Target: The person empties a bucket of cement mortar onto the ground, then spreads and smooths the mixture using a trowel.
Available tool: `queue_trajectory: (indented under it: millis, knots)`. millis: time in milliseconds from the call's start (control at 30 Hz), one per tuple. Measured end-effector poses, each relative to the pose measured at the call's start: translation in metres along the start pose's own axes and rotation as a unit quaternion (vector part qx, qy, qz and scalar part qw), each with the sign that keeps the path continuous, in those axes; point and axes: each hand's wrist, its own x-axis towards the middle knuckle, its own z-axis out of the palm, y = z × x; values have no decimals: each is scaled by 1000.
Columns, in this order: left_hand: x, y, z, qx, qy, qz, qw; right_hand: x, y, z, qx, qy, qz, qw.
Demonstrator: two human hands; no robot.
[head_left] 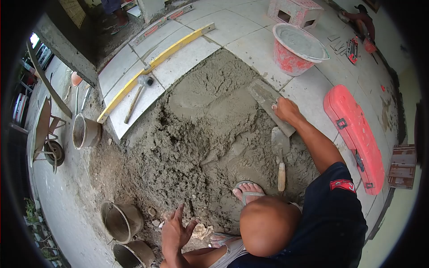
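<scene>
My right hand [287, 110] grips a flat, mortar-smeared board [262, 96] by its outer edge. The board lies along the right border of the wet grey mortar [201, 102], beside the laid tiles. Below it, a trowel [280, 145] with a wooden handle rests on the mortar. My left hand [176, 231] is empty, fingers spread, held low near the mortar's front edge and a crumpled pale scrap [202, 231]. The mortar is smooth near the board and lumpy toward the left.
A yellow level [156, 62] and a mallet [139, 96] lie on the left tiles. Buckets [121, 219] stand at lower left, a wheelbarrow [44, 134] beyond. A red-white bucket [297, 49] and red case [355, 134] sit right. Another person [364, 22] crouches at the back.
</scene>
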Motion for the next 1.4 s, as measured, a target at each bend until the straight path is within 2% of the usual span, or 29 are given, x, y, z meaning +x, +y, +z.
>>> queue_trajectory:
  millis: [133, 167, 200, 233, 300, 433, 500, 567, 633, 700, 800, 833, 867, 967, 1000, 1033, 1100, 1167, 1267, 1400]
  knots:
    - [9, 22, 4, 11, -43, -1, 999, -48, -44, -6, 63, -99, -49, 992]
    - [10, 23, 9, 14, -52, 0, 999, -62, -55, 2, 65, -114, -89, 987]
    - [16, 26, 11, 8, -64, -2, 998, -70, -62, 5, 67, -120, -128, 982]
    - [23, 31, 11, 0, -72, -3, 997, -72, -65, 17, 68, -113, -123, 984]
    - [34, 35, 12, 12, -78, -1, 997, -67, -70, 46, 17, -69, -246, 967]
    - [51, 25, 17, -2, -70, 5, 998, -28, -51, 47, -21, -142, -228, 963]
    - [56, 22, 13, -9, -55, 6, 998, -5, -28, 38, -29, -71, -167, 983]
    - [55, 18, 10, -17, -47, -11, 999, 6, -12, 28, -29, -52, -138, 989]
    - [54, 9, 13, -11, -24, 11, 1000, 9, 3, 22, -26, -36, -113, 993]
    - [47, 7, 10, -21, -35, -14, 999, 11, 19, 17, -10, -26, -24, 999]
    - [36, 5, 11, 7, -21, -4, 1000, 5, 32, 20, 41, 22, 7, 999]
    - [35, 7, 11, 5, -11, -9, 1000, 2, 27, 17, 44, 27, -2, 999]
    - [33, 9, 11, 7, -27, -21, 999, -5, 21, 17, 103, 9, -41, 994]
    - [27, 21, 13, 0, -77, -56, 995, -20, -23, 36, 266, -25, -178, 947]
    - [29, 14, 27, 5, -73, -26, 997, -24, -55, 25, 378, -162, -101, 906]
    - [33, 10, 37, 11, -66, 8, 998, -25, -91, 11, 478, -288, -22, 830]
    - [42, 16, 44, 27, -74, 21, 997, -10, -146, 38, 581, -349, -15, 735]
    - [47, 26, 44, 69, -122, 23, 990, 6, -195, 59, 623, -386, 12, 680]
    - [48, 36, 35, 50, -92, 34, 994, 35, -238, 100, 654, -369, 13, 661]
    - [52, 28, 33, -18, -63, 21, 998, 58, -207, 99, 683, -322, 71, 652]
